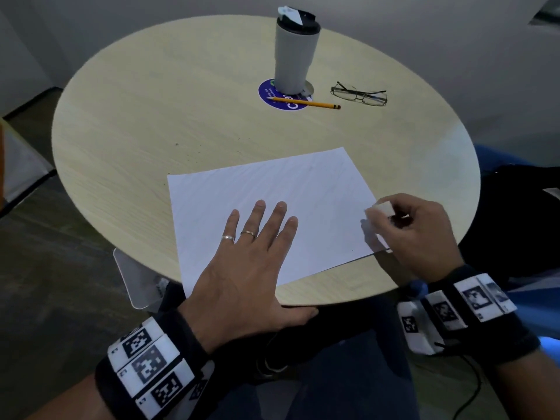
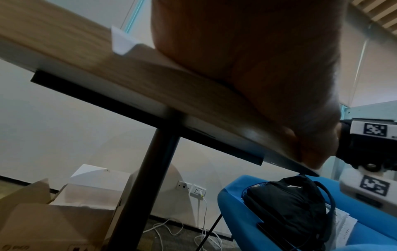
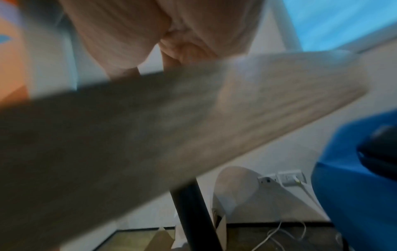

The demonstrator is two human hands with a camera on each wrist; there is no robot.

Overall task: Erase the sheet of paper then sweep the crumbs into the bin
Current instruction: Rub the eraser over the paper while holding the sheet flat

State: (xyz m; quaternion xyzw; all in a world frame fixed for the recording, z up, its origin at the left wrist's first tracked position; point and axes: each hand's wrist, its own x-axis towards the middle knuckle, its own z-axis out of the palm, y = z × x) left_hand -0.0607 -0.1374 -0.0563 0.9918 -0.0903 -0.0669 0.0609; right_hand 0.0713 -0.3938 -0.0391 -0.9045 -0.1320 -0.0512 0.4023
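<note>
Because erasing drags at a loose page, the round table (image 1: 127, 116) carries the sheet of paper (image 1: 303, 189) close in at six o'clock, right by the person's edge, where both arms reach it easily. The sheet lies flat and looks nearly clean; any leftover pencil marks are too faint to make out. Pinning it down, the left hand (image 1: 242, 268) is spread flat on the near half, fingers straight and fanned toward twelve, surely to stop the page sliding or creasing. Over at the sheet's three o'clock edge, the right hand (image 1: 415, 225) pinches a small white eraser (image 1: 383, 207) between thumb and fingertips, low over the paper; whether it touches I cannot tell. Up at twelve o'clock stand a tumbler (image 1: 295, 53), a pair of glasses (image 1: 359, 93) and a pencil (image 1: 306, 102), parked well apart from the work. Dark crumbs (image 1: 188, 153) speckle the wood at ten o'clock of the sheet, awaiting the sweep. No bin is identifiable from here.
</note>
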